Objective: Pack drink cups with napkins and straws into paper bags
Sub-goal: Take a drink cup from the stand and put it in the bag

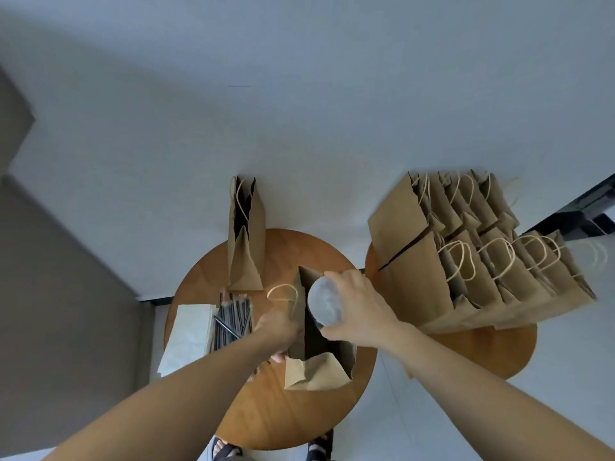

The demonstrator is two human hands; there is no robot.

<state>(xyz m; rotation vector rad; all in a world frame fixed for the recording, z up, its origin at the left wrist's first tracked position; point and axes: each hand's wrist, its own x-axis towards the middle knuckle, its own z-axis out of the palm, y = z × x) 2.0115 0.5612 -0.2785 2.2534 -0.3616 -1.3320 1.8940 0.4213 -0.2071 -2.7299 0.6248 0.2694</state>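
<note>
the right hand (pixel 357 306) is wrapped round a clear drink cup (pixel 324 302), fingers and thumb curled about its wall. it holds the cup tilted at the mouth of the open bag (pixel 319 371), not yet down inside. the left hand (pixel 278 327) grips that bag's left rim just below the twine handle (pixel 283 292), which holds the mouth spread.

the cup looks like thin plastic, so it would likely flex under a hard squeeze. the wall is the safer place to hold, not the lid. whether it is filled cannot be told. the bag is light creased paper and probably tips easily, so the hold at the rim suits it.

just left of the bag lie dark straws (pixel 233 314), then a stack of white napkins (pixel 189 334). a second bag (pixel 246 241) stands at the far edge of the round wooden desk (pixel 283 410). well to the right, another desk (pixel 482 351) carries a packed row of bags (pixel 466 261).
</note>
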